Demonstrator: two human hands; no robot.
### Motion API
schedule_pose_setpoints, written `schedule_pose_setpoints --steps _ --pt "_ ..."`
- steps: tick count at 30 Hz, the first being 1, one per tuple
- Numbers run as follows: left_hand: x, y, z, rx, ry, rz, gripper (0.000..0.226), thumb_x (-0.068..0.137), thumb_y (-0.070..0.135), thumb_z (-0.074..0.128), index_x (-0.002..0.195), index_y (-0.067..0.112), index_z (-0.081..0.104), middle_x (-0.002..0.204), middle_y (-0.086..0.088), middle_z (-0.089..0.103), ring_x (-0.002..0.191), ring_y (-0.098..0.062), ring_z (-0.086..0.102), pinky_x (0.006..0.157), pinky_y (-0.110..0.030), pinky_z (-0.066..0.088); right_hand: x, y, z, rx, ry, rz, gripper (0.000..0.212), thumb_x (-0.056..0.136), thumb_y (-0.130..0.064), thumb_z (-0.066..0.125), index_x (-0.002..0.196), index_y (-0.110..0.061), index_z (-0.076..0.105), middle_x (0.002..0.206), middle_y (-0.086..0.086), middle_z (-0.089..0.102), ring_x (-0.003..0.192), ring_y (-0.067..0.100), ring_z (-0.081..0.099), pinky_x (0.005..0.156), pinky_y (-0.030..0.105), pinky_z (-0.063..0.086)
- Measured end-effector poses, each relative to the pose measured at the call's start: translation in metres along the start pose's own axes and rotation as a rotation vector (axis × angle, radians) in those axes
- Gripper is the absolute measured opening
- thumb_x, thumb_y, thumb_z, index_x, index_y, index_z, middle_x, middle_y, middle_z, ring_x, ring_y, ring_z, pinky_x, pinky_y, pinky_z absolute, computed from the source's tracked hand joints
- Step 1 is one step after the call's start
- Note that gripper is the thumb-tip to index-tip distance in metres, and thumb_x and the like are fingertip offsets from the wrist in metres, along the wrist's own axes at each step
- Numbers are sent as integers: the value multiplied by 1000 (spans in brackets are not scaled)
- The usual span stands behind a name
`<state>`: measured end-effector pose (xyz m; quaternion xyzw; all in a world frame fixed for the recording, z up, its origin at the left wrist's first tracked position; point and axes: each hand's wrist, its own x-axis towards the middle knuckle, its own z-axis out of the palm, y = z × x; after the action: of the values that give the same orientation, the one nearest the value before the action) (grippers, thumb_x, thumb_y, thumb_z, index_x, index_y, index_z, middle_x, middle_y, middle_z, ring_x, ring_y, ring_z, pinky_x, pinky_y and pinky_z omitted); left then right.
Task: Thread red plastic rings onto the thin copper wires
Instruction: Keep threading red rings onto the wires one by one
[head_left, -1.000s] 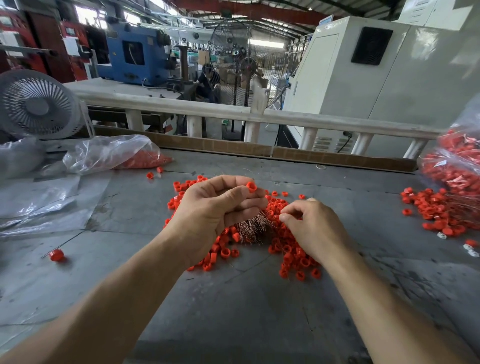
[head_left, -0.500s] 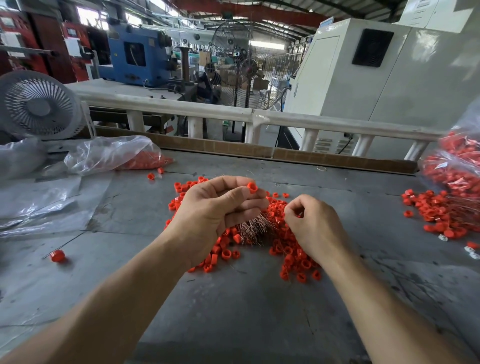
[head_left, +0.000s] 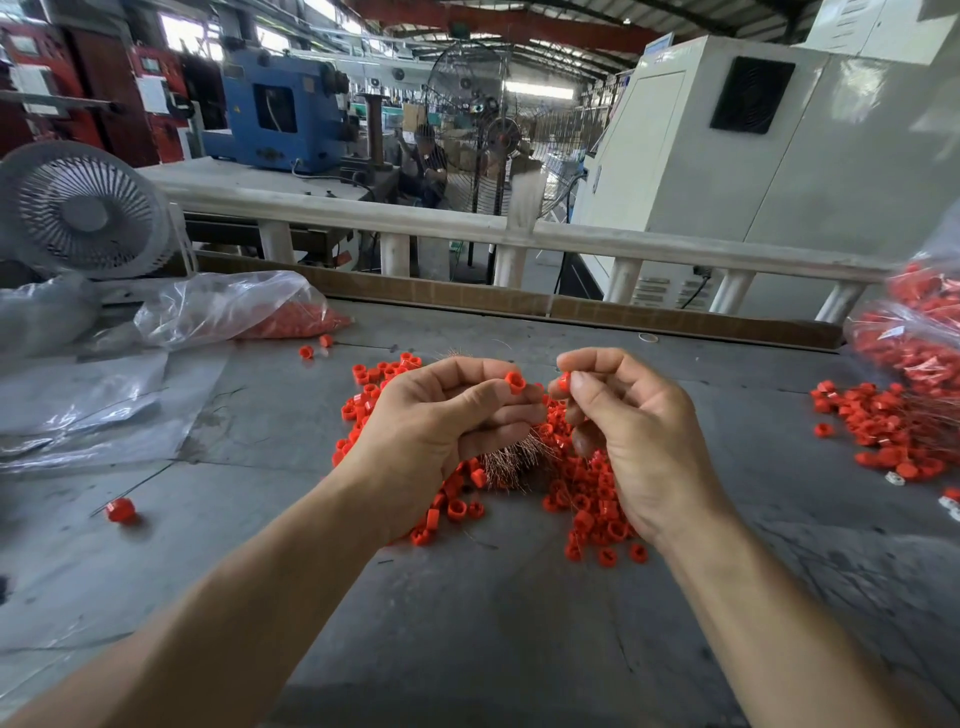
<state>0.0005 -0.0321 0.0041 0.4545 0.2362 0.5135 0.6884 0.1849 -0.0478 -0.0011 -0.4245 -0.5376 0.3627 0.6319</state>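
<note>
Rings of red plastic lie in a loose heap (head_left: 587, 499) on the grey table (head_left: 467, 623), under and between the two hands; more of them are spread at the table's right edge (head_left: 883, 431), next to clear bags (head_left: 919, 338) stuffed with the same red pieces. The left hand (head_left: 441, 431) is raised above the heap, fingers curled; its thumb and forefinger pinch one red ring (head_left: 515, 383), and a bundle of thin copper wires (head_left: 511, 460) fans out from below its curled fingers, so that hand is clamped on both. The right hand (head_left: 634, 431) is just beside it, fingers also curled, pinching a second ring (head_left: 562, 382) between thumb and forefinger; the two rings are close together but apart. Whether a wire runs through either ring cannot be told. On the left of the table lies a clear bag (head_left: 228, 309) with red pieces inside, two stray rings (head_left: 314, 347) near its mouth, and another single ring (head_left: 121, 510) further forward by itself; a small white fan (head_left: 78, 213) stands behind the bag, before a white railing (head_left: 519, 231).
</note>
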Motion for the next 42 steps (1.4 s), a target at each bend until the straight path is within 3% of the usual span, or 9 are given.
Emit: schedule_pose_setpoints --steps 9,19,26,42 --pt "0 0 -1 7 3 -15 38 87 11 68 119 -8 62 108 -25 75 97 -29 76 75 -27 61 -5 -3 6 -207 30 -139 12 94 -10 72 93 -22 74 82 -6 76 71 4 67 64 18 51" --pt "0 1 -3 14 11 -7 36 88 10 69 119 -7 64 109 -26 74 98 -31 75 77 -28 62 -9 -6 3 -377 -23 -155 14 95 -20 73 104 -27 80 92 -14 78 90 5 74 81 28 59" --pt "-2 -1 -2 62 -5 23 36 82 15 73 112 -4 67 104 -25 75 96 -31 76 77 -28 62 -11 -11 7 -415 35 -253 12 92 -13 75 97 -22 81 90 -18 77 91 -1 71 79 7 48" --pt "-3 -5 1 204 -2 81 33 83 17 71 108 -4 68 96 -20 77 91 -26 76 84 -34 63 -15 -14 13 -515 -6 -403 10 86 -6 80 90 -15 81 91 -9 74 94 6 69 83 9 47"
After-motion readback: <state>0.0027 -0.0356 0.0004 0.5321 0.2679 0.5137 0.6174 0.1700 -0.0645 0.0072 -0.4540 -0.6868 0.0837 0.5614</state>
